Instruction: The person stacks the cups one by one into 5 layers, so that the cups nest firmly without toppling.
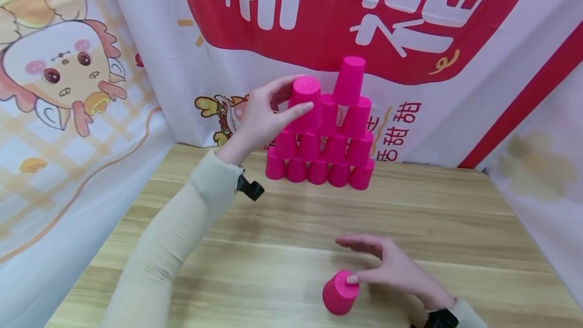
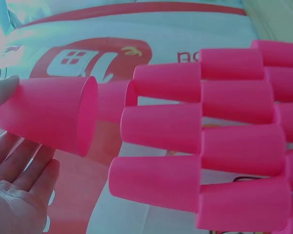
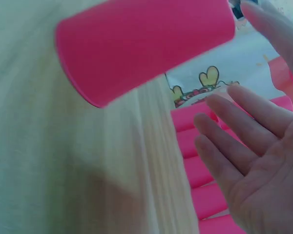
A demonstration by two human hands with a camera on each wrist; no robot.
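My left hand (image 1: 266, 113) grips an upside-down pink cup (image 1: 305, 108), thumb on the near side and fingers around the far side. In the left wrist view, the rim of this held cup (image 2: 51, 114) is apart from the cups below. Beneath it rises a stepped stack of pink cups (image 1: 317, 172), with a single cup (image 1: 349, 82) at its top right. Lower down, my right hand (image 1: 396, 267) is beside another upside-down cup (image 1: 339, 295) on the table. Its thumb is at that cup's top edge; the fingers are spread, as the right wrist view of the hand (image 3: 278, 180) shows.
The wooden table (image 1: 273, 247) runs back to a printed cloth (image 1: 150, 54) hanging right behind the stack. More cloth stands at the left and right sides. A black wrist camera (image 1: 250, 188) sticks out under the left cuff.
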